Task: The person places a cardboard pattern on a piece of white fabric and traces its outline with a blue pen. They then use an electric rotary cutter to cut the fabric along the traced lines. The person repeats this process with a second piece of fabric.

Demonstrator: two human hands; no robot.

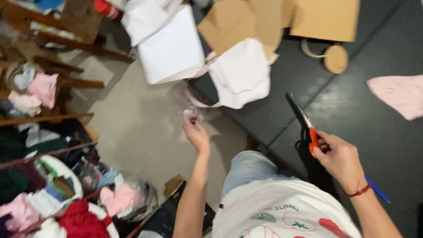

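My right hand [338, 158] grips red-handled scissors [303, 123] with the dark blades pointing up and away over the black floor mat [352, 114]. My left hand [196, 134] reaches out over the grey tiled floor [141, 128] and pinches a small white scrap [191, 113] between its fingertips. A piece of white fabric [241, 75] lies just beyond the scrap at the mat's edge. My knee in light jeans [246, 169] and white printed shirt fill the bottom of the view.
A white pad of paper [172, 46] and brown cardboard pieces [282, 20] lie ahead. A pink fabric piece [398, 94] rests at the right. Wooden racks and piles of coloured cloth [39, 132] crowd the left. A blue pen [376, 189] lies by my right wrist.
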